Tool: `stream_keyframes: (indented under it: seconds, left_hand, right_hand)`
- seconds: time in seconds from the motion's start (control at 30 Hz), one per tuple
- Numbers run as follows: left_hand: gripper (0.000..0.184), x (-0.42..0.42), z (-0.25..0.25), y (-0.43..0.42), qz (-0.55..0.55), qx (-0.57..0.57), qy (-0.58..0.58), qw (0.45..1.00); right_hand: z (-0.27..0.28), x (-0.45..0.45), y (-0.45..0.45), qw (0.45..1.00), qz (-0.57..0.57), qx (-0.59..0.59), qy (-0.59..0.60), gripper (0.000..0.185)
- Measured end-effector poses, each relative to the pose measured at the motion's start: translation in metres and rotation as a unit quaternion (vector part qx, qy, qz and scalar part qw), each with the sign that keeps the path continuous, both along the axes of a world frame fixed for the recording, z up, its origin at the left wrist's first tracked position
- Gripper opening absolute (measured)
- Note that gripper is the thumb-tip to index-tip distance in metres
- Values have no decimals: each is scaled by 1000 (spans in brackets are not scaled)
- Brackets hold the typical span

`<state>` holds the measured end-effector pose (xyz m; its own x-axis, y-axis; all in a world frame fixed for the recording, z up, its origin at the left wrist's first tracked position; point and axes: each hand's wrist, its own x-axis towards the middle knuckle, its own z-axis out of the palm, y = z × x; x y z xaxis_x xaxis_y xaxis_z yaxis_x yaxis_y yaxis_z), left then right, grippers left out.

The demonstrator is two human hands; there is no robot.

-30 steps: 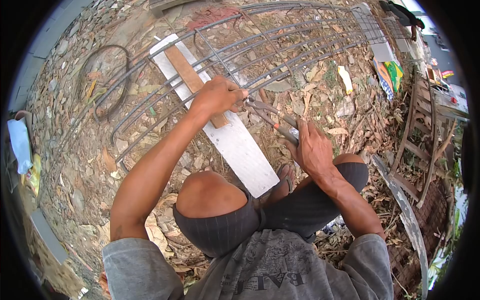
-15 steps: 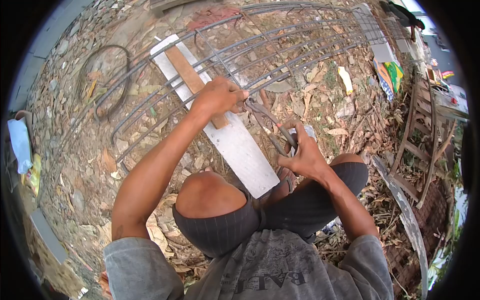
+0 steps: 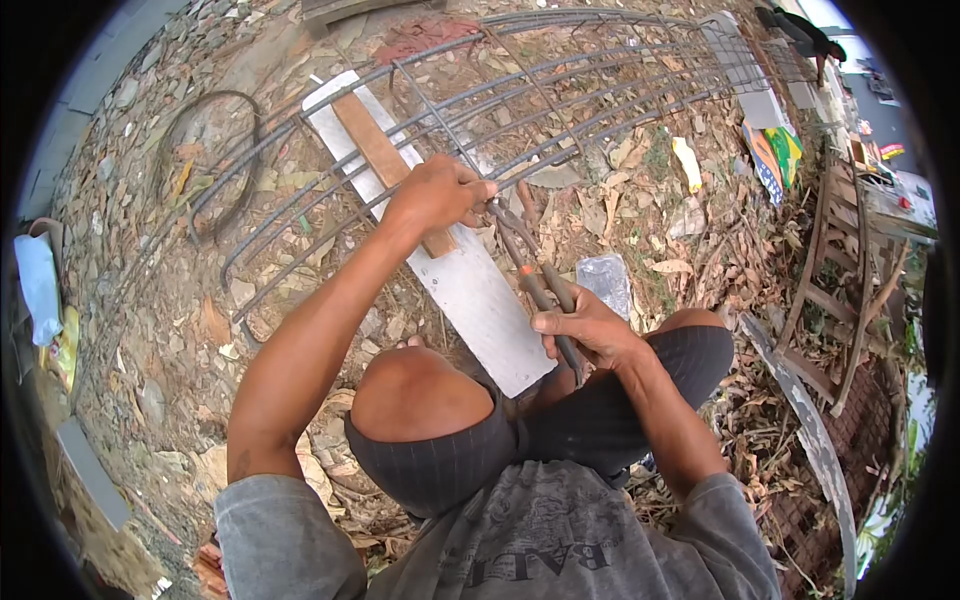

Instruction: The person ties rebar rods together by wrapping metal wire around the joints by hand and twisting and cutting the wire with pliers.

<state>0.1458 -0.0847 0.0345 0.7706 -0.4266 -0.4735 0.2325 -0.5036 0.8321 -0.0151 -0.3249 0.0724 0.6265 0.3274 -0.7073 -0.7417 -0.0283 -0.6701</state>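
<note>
My left hand is closed around a bar of the steel rebar cage, fingertips at a crossing with a tie bar. In my right hand are long-handled pincers, their jaws up against that same crossing near the left fingertips. Any thin wire in the jaws is too small to make out. Under the bars lies a pale grey slab with a brown wooden strip on top, partly covered by my left hand and forearm.
Behind the slab, the cage stretches away to a grey block at the upper right. A coil of wire lies at left. Right of my hand is a clear plastic packet. A wooden ladder-like frame stands at right; another person is far off.
The pincers' handles have swung down and closer together, and my right hand has turned with them, uncovering the plastic packet. My left hand stays at the crossing.
</note>
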Motion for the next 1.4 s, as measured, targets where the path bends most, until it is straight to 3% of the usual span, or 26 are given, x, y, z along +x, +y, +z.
stream_keyframes:
  seconds: [0.07, 0.13, 0.17, 0.27, 0.33, 0.37, 0.43, 0.47, 0.5, 0.6, 0.73, 0.83, 0.93, 1.07, 1.17, 1.27, 1.33, 1.4]
  left_hand:
    - [46, -1, 1, 1, -1, 2, 10, 1000]
    - [46, 2, 3, -1, -4, 1, 6, 1000]
    - [46, 1, 3, 0, -5, 0, 1, 1000]
    - [40, 0, 0, -1, 4, 9, -1, 1000]
    - [38, -1, -1, -3, 7, 11, 2, 1000]
    - [38, -2, -1, -3, 6, 9, 3, 1000]
    - [39, 1, 0, -1, 11, 13, -1, 1000]
    - [39, -2, -1, -1, 9, 17, 4, 1000]
    - [39, -1, -2, -3, 5, 19, 2, 1000]
    - [40, -1, -2, -3, 0, 19, -5, 1000]
    - [43, -5, -2, -3, 32, -10, 16, 999]
    - [45, -2, -10, 1, 28, -10, 10, 1000]
    - [47, -3, -6, 4, 30, 21, 4, 999]
    - [49, -15, 31, 11, 94, 61, -14, 994]
    - [56, -24, 69, 31, 165, 65, -64, 982]
    - [63, -28, 112, 71, 238, 121, -84, 960]
    - [63, -35, 137, 86, 291, 115, -87, 946]
    - [66, -40, 146, 101, 327, 122, -92, 933]
  right_hand:
    - [13, -2, 7, 960, 89, -217, -150, 63]
    - [17, -4, 9, 831, 141, -424, -331, 65]
    - [23, -2, 11, 810, 159, -463, -324, 64]
    - [1, 0, -12, 814, 199, -435, -329, 66]
    - [3, -4, -24, 954, 45, -247, -162, 59]
    - [5, -7, -28, 987, -36, -142, -72, 56]
    - [5, -4, -35, 973, -187, 84, 106, 51]
    - [6, -8, -38, 925, -259, 194, 197, 50]
    - [20, -5, -36, 944, -240, 106, 197, 43]
    - [47, 0, -74, 963, -267, -9, 46, 34]
    - [121, 15, -122, 956, -259, -92, -105, 28]
    - [148, 11, -157, 938, -144, -247, -198, 33]
    - [149, 12, -186, 919, -84, -358, -142, 34]
    - [59, 17, -238, 873, 20, -439, -214, 33]
    - [-5, 22, -242, 897, 35, -355, -262, 34]
    - [-59, 43, -214, 957, 35, -232, -173, 38]
    - [-84, 66, -190, 980, 70, -186, -29, 42]
    - [-174, 79, -176, 980, 70, -169, -75, 45]
